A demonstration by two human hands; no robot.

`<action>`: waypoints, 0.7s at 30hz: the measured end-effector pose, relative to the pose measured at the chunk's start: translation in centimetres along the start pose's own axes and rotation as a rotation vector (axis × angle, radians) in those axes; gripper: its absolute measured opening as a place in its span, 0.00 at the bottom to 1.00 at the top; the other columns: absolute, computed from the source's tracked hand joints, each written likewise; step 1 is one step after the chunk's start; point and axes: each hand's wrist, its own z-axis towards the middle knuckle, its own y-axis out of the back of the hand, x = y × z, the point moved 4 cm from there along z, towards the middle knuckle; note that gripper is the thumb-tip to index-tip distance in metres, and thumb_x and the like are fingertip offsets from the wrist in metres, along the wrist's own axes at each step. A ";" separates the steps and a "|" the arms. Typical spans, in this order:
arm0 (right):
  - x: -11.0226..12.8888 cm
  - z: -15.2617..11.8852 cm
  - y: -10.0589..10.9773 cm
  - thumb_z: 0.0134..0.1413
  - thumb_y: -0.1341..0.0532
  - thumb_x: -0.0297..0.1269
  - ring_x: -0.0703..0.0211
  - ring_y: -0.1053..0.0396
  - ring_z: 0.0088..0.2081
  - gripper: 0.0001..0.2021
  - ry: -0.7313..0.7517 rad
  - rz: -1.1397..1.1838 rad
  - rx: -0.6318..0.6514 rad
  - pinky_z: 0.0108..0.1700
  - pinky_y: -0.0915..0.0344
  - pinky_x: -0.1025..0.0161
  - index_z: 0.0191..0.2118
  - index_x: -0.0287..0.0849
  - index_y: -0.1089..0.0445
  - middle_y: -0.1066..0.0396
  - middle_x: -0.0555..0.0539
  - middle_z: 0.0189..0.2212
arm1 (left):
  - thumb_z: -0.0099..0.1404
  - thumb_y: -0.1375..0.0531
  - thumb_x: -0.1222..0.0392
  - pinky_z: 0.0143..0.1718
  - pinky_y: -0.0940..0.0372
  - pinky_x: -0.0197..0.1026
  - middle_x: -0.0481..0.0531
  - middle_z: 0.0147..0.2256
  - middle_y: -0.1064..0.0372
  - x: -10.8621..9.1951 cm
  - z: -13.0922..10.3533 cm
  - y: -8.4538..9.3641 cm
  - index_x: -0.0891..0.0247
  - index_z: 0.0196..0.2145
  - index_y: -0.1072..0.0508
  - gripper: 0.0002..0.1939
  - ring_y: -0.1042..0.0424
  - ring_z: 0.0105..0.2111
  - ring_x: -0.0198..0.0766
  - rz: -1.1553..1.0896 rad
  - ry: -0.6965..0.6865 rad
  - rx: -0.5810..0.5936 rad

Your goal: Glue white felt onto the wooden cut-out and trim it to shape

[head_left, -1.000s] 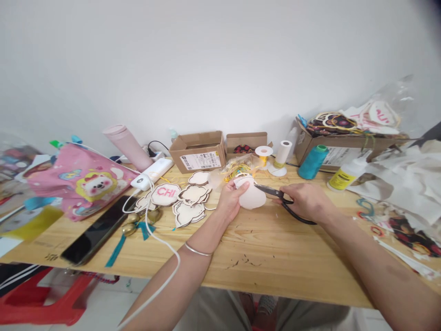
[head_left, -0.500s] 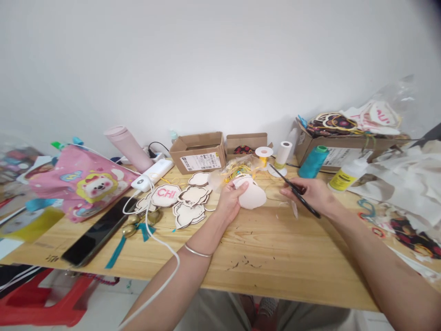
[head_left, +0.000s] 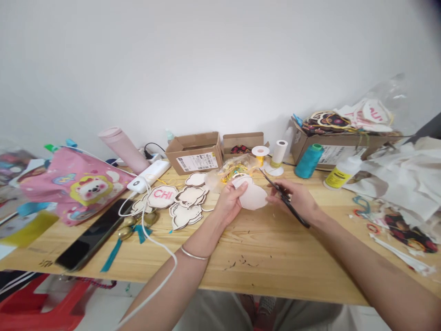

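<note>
Between the thumb and fingers of my left hand [head_left: 231, 201] is a white cloud-shaped piece [head_left: 254, 195], held above the wooden table. My right hand [head_left: 296, 200] is closed on black scissors [head_left: 291, 208], their blades pointing up and left, and its fingertips are at the right edge of the white piece. Left of my left hand lie several cloud-shaped pieces [head_left: 188, 214], one of them lettered CHI [head_left: 162, 196] in pink. A plastic bag with yellow threads [head_left: 237, 171] lies just behind the white piece.
Behind my hands stand open cardboard boxes [head_left: 197, 154], a white roll [head_left: 278, 154], a teal thread cone [head_left: 309, 162] and a glue bottle [head_left: 339, 174]. At left are a phone [head_left: 93, 236], a power bank [head_left: 149, 177] with a white cable, and a pink bag [head_left: 77, 186]. White cloth [head_left: 406, 170] lies at right.
My right hand has moved left with the scissors, and its fingertips have come to the white piece's edge. The small scrap near those fingers no longer hangs there. The view has shifted slightly.
</note>
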 end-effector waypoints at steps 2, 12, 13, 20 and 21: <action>0.0 -0.3 -0.8 0.44 0.40 0.44 0.64 0.40 0.21 0.14 -0.002 0.103 0.006 0.25 0.38 0.66 0.34 0.40 0.33 0.34 0.50 0.22 | 0.46 0.33 0.61 0.33 0.37 0.38 0.50 0.29 0.28 0.3 -0.2 -0.4 0.66 0.33 0.29 0.16 0.31 0.27 0.34 0.013 0.020 0.025; 0.5 -0.9 0.1 0.45 0.42 0.32 0.65 0.40 0.23 0.07 0.266 -0.032 -0.177 0.26 0.40 0.67 0.34 0.41 0.33 0.36 0.51 0.22 | 0.45 0.34 0.68 0.36 0.37 0.34 0.49 0.31 0.28 0.5 -0.5 -0.8 0.66 0.33 0.28 0.15 0.29 0.31 0.32 0.024 0.045 0.107; 0.7 -1.0 0.1 0.44 0.43 0.30 0.64 0.39 0.24 0.08 0.322 -0.078 -0.173 0.27 0.40 0.67 0.34 0.41 0.33 0.36 0.51 0.23 | 0.46 0.34 0.68 0.36 0.37 0.34 0.49 0.31 0.28 0.5 -0.4 -0.7 0.66 0.33 0.29 0.15 0.30 0.31 0.31 0.031 0.042 0.106; 2.7 -1.4 0.5 0.40 0.47 0.23 0.62 0.40 0.25 0.14 0.602 -0.457 -0.227 0.24 0.46 0.67 0.35 0.40 0.31 0.36 0.48 0.22 | 0.48 0.34 0.66 0.37 0.38 0.35 0.49 0.33 0.29 1.4 -0.8 -0.8 0.63 0.39 0.31 0.19 0.30 0.32 0.32 0.070 0.150 0.100; 3.0 -1.5 0.5 0.41 0.48 0.23 0.62 0.40 0.24 0.14 0.634 -0.504 -0.247 0.24 0.47 0.67 0.34 0.40 0.31 0.36 0.48 0.21 | 0.47 0.34 0.65 0.36 0.38 0.35 0.49 0.31 0.30 1.6 -1.0 -1.2 0.63 0.38 0.31 0.18 0.31 0.30 0.32 0.052 0.196 0.120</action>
